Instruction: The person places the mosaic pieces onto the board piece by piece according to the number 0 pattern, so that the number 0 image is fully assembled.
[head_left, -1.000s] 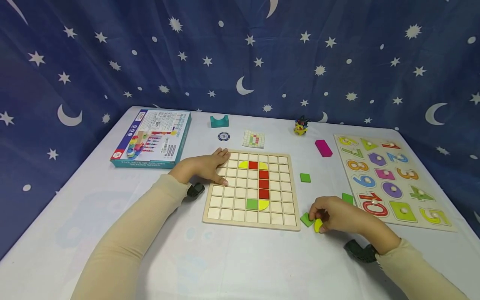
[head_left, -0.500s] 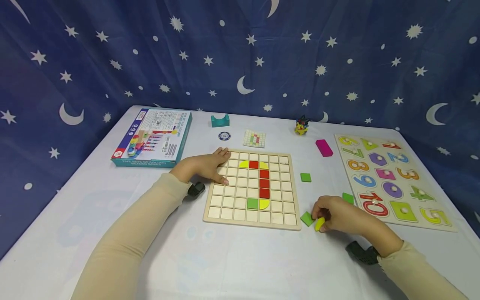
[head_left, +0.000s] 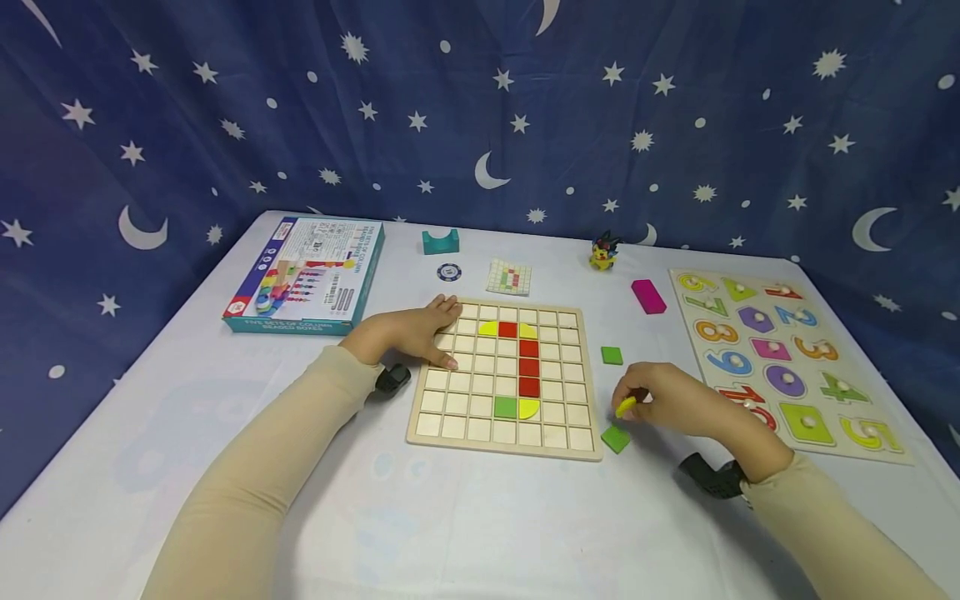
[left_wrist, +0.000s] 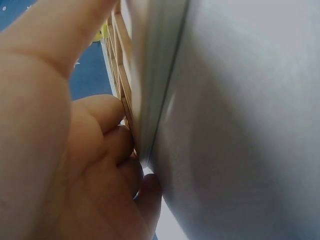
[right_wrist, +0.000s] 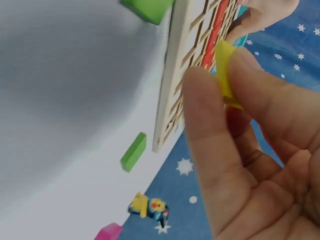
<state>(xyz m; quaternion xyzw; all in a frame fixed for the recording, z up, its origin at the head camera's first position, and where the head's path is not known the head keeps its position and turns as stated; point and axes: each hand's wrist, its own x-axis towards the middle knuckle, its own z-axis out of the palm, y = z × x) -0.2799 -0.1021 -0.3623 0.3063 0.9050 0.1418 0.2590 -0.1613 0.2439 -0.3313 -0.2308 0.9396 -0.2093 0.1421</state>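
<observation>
My left hand (head_left: 411,333) rests on the left edge of a wooden grid board (head_left: 503,454), its fingers spread over the rim. In the left wrist view the fingers (left_wrist: 107,112) lie along the board's side. My right hand (head_left: 671,400) pinches a yellow quarter-circle tile (right_wrist: 225,72) between thumb and forefinger, just right of the board. A green square tile (head_left: 616,439) lies below that hand, and another green tile (head_left: 611,356) sits farther back. Set in the board are several red squares (head_left: 528,367), yellow rounded tiles (head_left: 528,408) and a green square (head_left: 505,407).
A small pattern card (head_left: 507,277) lies behind the board, near a poker chip (head_left: 448,272) and a teal block (head_left: 440,242). A boxed toy (head_left: 303,275) stands at the left. At the right are a number puzzle (head_left: 795,367), a magenta block (head_left: 648,297) and a small figurine (head_left: 603,251).
My right hand has lifted the yellow tile off the table and carried it slightly up and left, past the green square. The left hand stays where it was on the board.
</observation>
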